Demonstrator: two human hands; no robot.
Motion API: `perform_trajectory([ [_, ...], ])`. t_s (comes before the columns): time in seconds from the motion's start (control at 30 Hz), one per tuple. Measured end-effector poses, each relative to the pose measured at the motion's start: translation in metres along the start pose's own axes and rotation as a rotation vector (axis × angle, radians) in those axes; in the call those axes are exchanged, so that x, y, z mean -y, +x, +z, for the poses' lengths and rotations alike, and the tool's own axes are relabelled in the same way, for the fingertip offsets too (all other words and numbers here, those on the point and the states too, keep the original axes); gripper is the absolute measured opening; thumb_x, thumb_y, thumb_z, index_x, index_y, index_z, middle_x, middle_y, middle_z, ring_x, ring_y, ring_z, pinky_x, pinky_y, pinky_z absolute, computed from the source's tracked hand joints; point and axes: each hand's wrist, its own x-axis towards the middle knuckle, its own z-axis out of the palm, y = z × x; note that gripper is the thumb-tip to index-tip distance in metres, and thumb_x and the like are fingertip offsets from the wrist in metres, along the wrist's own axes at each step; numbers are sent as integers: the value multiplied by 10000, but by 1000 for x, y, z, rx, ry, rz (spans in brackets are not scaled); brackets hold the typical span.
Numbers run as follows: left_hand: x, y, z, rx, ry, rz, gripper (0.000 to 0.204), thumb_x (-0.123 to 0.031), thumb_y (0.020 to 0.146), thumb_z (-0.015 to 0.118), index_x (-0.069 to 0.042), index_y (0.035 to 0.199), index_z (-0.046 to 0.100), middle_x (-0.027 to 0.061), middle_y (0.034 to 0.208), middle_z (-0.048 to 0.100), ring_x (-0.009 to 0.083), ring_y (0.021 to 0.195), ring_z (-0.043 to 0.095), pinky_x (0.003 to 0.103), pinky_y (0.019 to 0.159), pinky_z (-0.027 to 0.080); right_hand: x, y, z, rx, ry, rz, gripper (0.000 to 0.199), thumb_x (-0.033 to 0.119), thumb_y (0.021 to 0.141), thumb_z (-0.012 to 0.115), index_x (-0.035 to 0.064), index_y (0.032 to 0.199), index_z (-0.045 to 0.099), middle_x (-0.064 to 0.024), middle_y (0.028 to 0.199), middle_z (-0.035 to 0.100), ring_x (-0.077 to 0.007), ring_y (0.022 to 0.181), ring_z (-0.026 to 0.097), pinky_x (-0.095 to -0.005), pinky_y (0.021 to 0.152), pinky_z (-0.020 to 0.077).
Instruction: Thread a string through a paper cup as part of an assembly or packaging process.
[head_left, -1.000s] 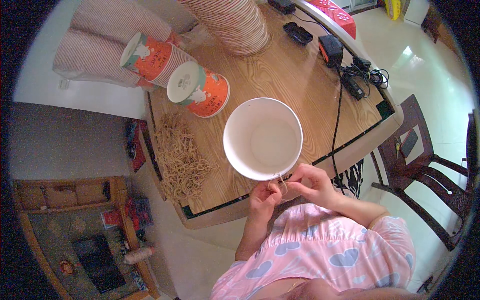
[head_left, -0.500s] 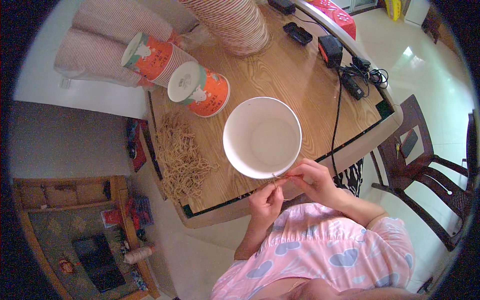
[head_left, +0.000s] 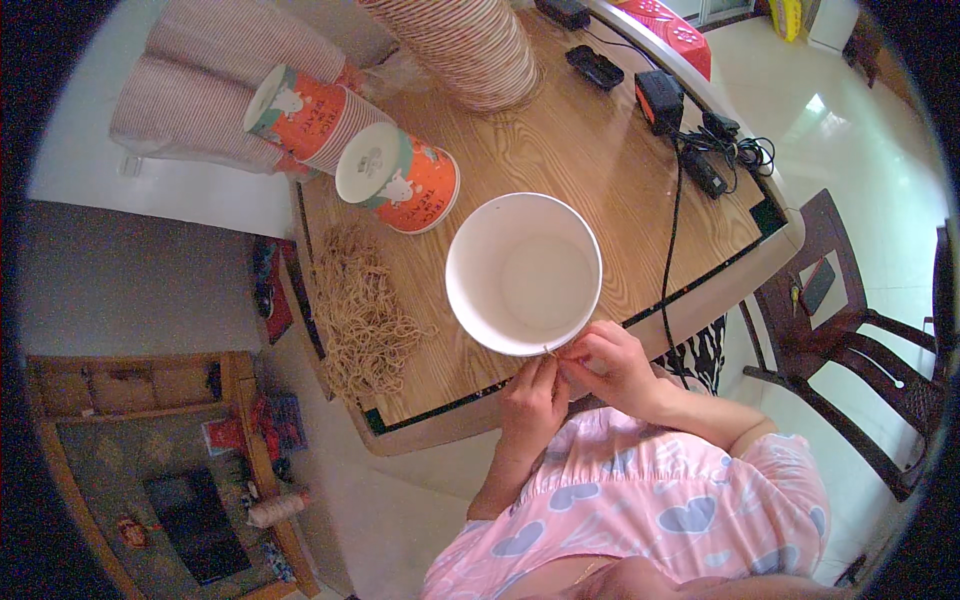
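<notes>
A white-lined paper bucket (head_left: 524,275) stands with its open mouth up at the near edge of the table. Both hands meet against its near rim, where a thin bit of brown twine (head_left: 549,351) shows between the fingertips. My left hand (head_left: 534,402) is closed, fingers bunched under the rim. Closed in a pinch, my right hand (head_left: 614,368) is on the twine just to the right. Most of the twine is hidden by the fingers. Left of the bucket lies a tangled heap of twine pieces (head_left: 365,320).
Two orange-and-green printed paper buckets, a single one (head_left: 418,195) and a nested stack (head_left: 330,125), lie beyond the heap. A tall bucket stack (head_left: 470,50) stands at the back. A black cable (head_left: 672,250) and adapters (head_left: 660,103) are on the right; a dark wooden chair (head_left: 830,270) stands beyond.
My hands have drawn closer together at the rim. The left fingers have shifted upward toward the bucket, and the right hand has turned slightly. The bucket has barely moved.
</notes>
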Motion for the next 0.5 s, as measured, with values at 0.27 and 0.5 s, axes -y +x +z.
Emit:
perform_trajectory([
  [0.27,-4,-3,-2,-161,-395,-188,196,-60,766,625,5,949,595,90,766,607,166,659,590,263,589,471,-1,6,-6,3,45,107,173,97,673,656,67,814,560,-86,779,552,-274,737,547,-361,646,446],
  [0.5,-13,8,0,-244,-1007,-742,59,-56,805,620,-26,856,622,-30,684,563,39,572,488,171,517,384,-2,4,-5,26,96,144,166,53,664,644,56,806,560,-88,755,550,-264,721,556,-350,633,455],
])
